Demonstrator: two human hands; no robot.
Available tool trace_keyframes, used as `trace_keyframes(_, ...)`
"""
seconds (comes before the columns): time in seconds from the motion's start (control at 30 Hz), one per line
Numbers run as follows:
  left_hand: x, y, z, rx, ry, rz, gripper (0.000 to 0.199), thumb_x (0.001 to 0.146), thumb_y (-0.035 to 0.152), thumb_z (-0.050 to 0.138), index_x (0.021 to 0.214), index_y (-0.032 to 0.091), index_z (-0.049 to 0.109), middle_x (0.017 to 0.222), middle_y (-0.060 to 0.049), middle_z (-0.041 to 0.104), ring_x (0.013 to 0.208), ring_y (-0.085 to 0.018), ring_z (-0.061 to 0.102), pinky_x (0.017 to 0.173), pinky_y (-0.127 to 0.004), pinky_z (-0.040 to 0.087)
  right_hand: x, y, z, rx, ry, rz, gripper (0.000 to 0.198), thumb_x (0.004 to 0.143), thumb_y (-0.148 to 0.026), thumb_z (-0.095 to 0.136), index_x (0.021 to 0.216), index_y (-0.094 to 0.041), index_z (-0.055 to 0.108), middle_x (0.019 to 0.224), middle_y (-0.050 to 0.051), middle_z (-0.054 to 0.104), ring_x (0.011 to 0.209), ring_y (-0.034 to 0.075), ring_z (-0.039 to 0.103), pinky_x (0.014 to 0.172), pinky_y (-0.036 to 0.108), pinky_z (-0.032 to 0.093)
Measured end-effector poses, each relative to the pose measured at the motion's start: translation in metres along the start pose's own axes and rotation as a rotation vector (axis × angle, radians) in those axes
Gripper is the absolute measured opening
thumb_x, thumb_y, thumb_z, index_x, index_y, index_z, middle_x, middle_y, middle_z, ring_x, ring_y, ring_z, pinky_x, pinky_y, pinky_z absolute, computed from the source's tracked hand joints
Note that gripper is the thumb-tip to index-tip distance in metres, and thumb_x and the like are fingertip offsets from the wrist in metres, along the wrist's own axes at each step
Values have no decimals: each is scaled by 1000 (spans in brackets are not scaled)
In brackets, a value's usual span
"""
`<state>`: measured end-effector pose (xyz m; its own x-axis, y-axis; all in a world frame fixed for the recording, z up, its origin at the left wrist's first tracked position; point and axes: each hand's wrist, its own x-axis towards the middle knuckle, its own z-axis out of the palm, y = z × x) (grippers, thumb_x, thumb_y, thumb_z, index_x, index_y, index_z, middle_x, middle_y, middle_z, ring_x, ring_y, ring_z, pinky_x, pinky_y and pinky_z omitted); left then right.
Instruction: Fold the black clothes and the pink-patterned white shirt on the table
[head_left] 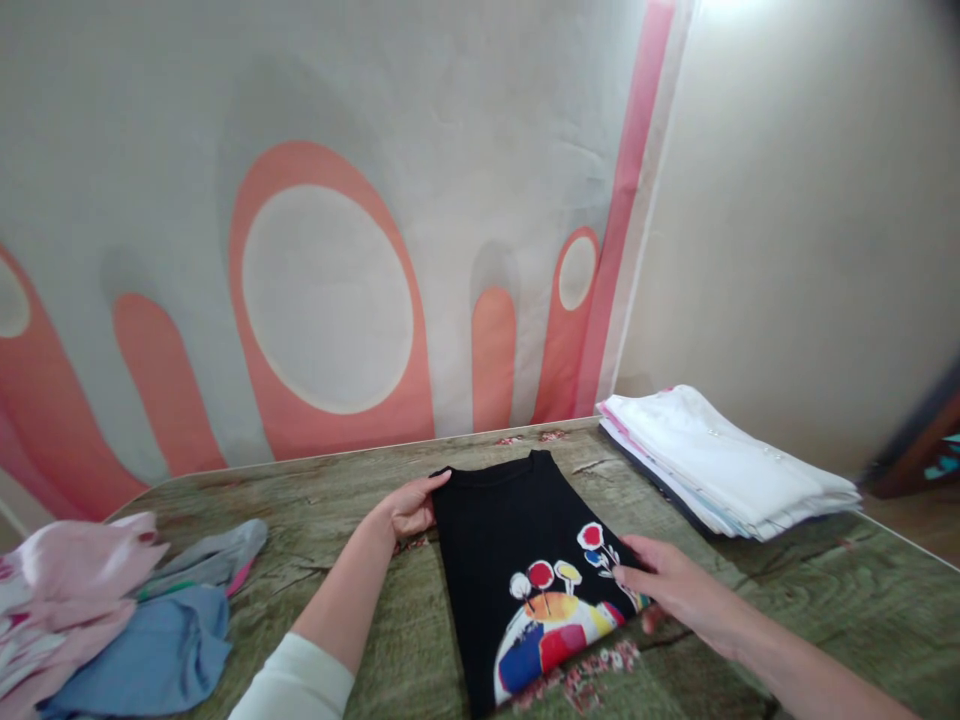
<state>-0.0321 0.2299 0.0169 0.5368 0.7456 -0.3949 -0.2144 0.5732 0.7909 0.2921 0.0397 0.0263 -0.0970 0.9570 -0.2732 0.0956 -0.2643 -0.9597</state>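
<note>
A black T-shirt [495, 540] with a colourful flower print is folded into a long rectangle, its neckline toward the far side of the table. My left hand [411, 506] pinches the shirt's far left corner between thumb and fingers. On the opposite side, my right hand [660, 580] grips the right edge near the print, thumb on top and fingers underneath. The shirt's near right part appears raised a little off the table; how far, I cannot tell.
A stack of folded clothes [720, 460], white on top, lies at the table's right rear. Loose pink [82, 580], blue [154, 650] and grey clothes [214, 560] lie heaped at the left. The wood-patterned table [330, 560] meets a patterned wall [450, 150] behind.
</note>
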Motion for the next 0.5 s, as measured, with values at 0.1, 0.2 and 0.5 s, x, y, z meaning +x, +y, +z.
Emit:
trace_keyframes(0.1,0,-1,6,41,23,59,17,82,19,61,94,7,60,89,-12,69,85,-21,67,83,-32,51,3,-4,-6,-73,19,-93,45,74,-36,61,114,-18,56,90,3,65,71,16,58,41,20,45)
trace_keyframes(0.2,2,1,24,140,-12,98,22,80,25,64,97,11,60,90,-10,69,83,-21,67,76,-32,53,9,-14,-27,-123,61,-158,48,75,-35,59,120,-18,54,89,2,65,66,14,56,41,20,44)
trace_keyframes(0.5,58,37,152,168,-176,351,18,84,27,59,97,14,60,81,-7,68,70,-15,65,65,-27,53,9,-59,-160,-206,482,-309,55,68,-31,68,120,-19,58,96,5,68,60,13,57,44,22,44)
